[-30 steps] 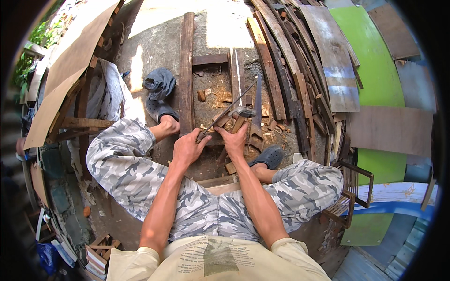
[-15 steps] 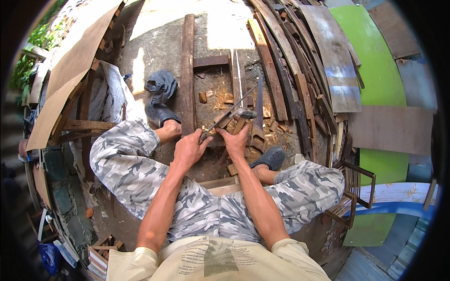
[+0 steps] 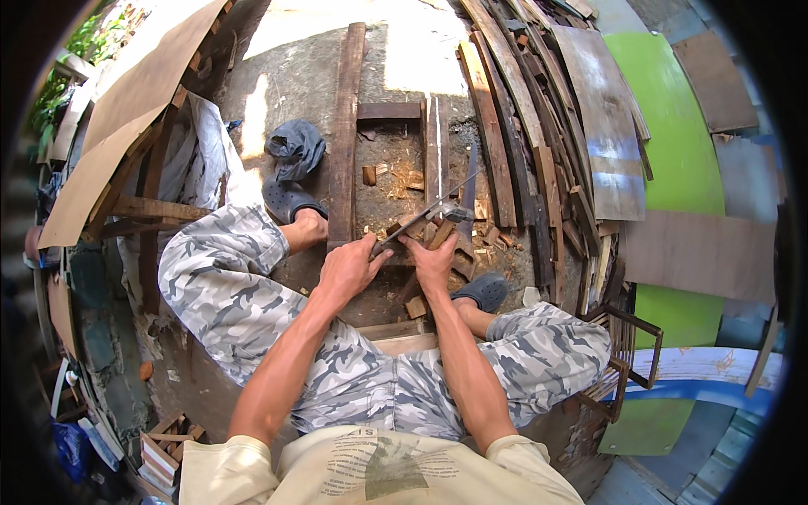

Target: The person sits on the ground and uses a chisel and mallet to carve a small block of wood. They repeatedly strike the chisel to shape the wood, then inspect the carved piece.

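Thin dark metal rod: the rod (image 3: pixel 419 216) slanted up and away to the right from the left hand, its far end passing over the handsaw.
Left hand: this left hand (image 3: pixel 347 268) was closed around the rod's near end, thumb toward the right hand.
Right hand: the right hand (image 3: pixel 431 261) was curled around the hammer's wooden handle, just beside the left hand.
Hammer: the hammer (image 3: pixel 457 213) had its metal head just beyond the right hand, close to the rod; whether they touched could not be told.
Handsaw: the handsaw (image 3: pixel 471 187) lay beyond and to the right of the right hand, blade pointing away.
Wooden frame: its long left beam (image 3: pixel 343 143) ran away from just beyond the left hand; a shorter crosspiece (image 3: pixel 389 110) joined it to the right beam (image 3: pixel 436 147), which bore a white streak.
Wood chips: pale chips (image 3: pixel 408 178) littered the ground beyond both hands.
Footwear: one dark clog (image 3: pixel 290 199) sat beyond and left of the left hand, a crumpled grey cloth (image 3: pixel 296 150) just past it; the other clog (image 3: pixel 485 291) was near the right hand, to its lower right.
Board stack: long boards (image 3: pixel 492 135) lay well to the right of the right hand, with a green panel (image 3: pixel 665 118) farther out.
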`<state>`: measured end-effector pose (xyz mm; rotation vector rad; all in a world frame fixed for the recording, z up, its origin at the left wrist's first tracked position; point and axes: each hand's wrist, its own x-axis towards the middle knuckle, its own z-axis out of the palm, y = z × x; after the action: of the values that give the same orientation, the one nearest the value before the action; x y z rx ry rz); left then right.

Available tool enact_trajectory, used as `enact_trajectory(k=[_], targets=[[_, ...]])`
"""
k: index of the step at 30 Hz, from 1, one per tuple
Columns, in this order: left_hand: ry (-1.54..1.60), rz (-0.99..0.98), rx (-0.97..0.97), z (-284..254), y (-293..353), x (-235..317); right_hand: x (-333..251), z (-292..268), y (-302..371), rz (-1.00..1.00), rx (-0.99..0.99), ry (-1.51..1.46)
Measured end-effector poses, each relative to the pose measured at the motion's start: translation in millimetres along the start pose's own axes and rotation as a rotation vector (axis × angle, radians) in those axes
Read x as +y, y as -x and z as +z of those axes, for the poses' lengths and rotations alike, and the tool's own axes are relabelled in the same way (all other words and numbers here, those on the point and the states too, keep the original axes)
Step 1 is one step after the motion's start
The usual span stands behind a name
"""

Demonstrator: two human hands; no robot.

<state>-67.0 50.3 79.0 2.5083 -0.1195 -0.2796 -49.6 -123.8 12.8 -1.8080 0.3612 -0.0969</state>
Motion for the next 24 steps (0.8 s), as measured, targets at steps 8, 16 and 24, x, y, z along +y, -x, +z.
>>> enact_trajectory(k=[8,16,24], targets=[[0.015,-0.036,-0.018,-5.8,-1.7,9.4,-5.0,-18.3,-5.1,-0.078,0.002,0.095],[0.03,-0.085,-0.002,-3.7,4.8,13.0,-91.7,-91.4,-2.3,-0.032,-0.029,-0.241],[0.043,-0.049,-0.002,-2.1,2.6,14.6,-101.4,-131.6,7.1,0.084,-0.264,0.352]])
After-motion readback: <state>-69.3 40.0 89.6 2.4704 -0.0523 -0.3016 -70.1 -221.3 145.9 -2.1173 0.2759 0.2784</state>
